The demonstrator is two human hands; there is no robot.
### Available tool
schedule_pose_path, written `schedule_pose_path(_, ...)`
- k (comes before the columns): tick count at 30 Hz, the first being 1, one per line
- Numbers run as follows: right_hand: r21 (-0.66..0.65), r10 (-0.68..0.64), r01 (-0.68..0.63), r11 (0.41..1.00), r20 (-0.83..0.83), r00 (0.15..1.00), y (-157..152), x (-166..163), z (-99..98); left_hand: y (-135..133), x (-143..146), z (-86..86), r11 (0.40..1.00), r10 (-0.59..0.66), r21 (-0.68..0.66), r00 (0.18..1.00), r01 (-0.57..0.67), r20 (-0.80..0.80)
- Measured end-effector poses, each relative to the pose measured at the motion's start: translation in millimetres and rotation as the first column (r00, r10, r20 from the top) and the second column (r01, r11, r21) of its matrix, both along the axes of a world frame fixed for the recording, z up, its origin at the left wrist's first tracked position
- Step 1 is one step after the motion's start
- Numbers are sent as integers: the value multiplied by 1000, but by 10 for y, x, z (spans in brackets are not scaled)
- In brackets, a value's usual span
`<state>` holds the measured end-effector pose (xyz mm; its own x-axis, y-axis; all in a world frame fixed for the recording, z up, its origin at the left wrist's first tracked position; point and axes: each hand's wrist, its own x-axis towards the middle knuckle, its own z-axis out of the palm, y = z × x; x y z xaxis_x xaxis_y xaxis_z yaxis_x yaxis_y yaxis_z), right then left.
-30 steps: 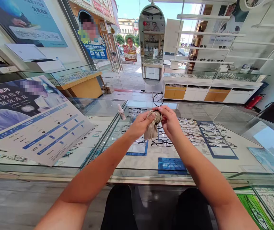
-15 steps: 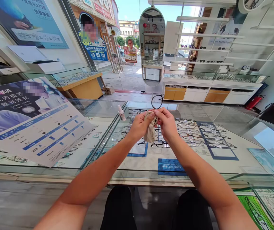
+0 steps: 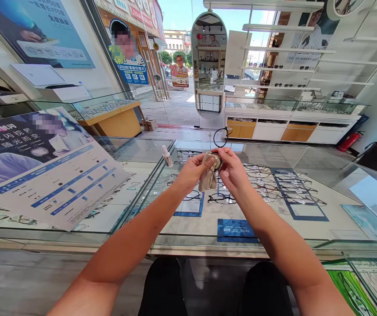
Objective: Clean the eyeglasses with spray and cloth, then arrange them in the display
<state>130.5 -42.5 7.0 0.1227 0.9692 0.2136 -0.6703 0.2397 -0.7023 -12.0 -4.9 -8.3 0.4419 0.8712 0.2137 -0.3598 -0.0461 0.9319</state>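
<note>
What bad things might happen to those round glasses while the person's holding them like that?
The round glasses could slip: the right hand holds them by the fingers above the glass counter, so they might hit it. The left hand pinches the cloth around one lens, so pressing too hard might bend the frame. The small white bottle stands near the left hand, and a bump might knock it over.

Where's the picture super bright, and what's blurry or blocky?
Head view: the sky outside is bright, with pale glare on the right side of the glass counter; head view: squares hide part of the nearest poster; head view: left hand, right hand and cloth look fairly sharp, but thin parts of the glasses are hard to make out.
</note>
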Motion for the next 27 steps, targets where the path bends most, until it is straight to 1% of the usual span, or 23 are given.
schedule_pose_path(7, -45, 18, -18, 999, -1, 1000, 35, 17, -35, -59, 13, 14, 997, -73, -31, 997, 72, -19)
schedule_pose_path(9, -51, 29, -30, 998, -5, 1000, 38, 9, -45, -92, 38, 1, 999, -32, -16, 999, 32, -11)
schedule_pose_path(12, -37, 44, -43, 998, 16, 999, 14, -39, -55, -139, 87, -26, 995, 89, 42, 996, -89, 4)
schedule_pose_path(14, -20, 22, -21, 1000, 46, 999, -15, -82, -56, -165, 114, -43, 986, 150, 77, 989, -151, 15)
schedule_pose_path(18, -8, -8, 9, 1000, 95, 995, -55, -128, -48, -192, 134, -45, 965, 219, 135, 975, -223, 42)
schedule_pose_path(20, -28, -7, 11, 1000, 122, 993, -55, -118, -42, -191, 129, -27, 965, 223, 130, 973, -228, 54)
schedule_pose_path(22, -41, -6, 12, 999, 147, 989, -45, -87, -32, -179, 121, -7, 975, 195, 101, 980, -199, 51)
schedule_pose_path(25, -7, -16, 17, 1000, 164, 986, -20, -13, -4, -128, 109, 1, 984, 158, 73, 987, -161, 39)
schedule_pose_path(27, 25, -46, 43, 999, 156, 987, 1, 56, 24, -59, 95, -14, 984, 169, 49, 984, -172, 60)
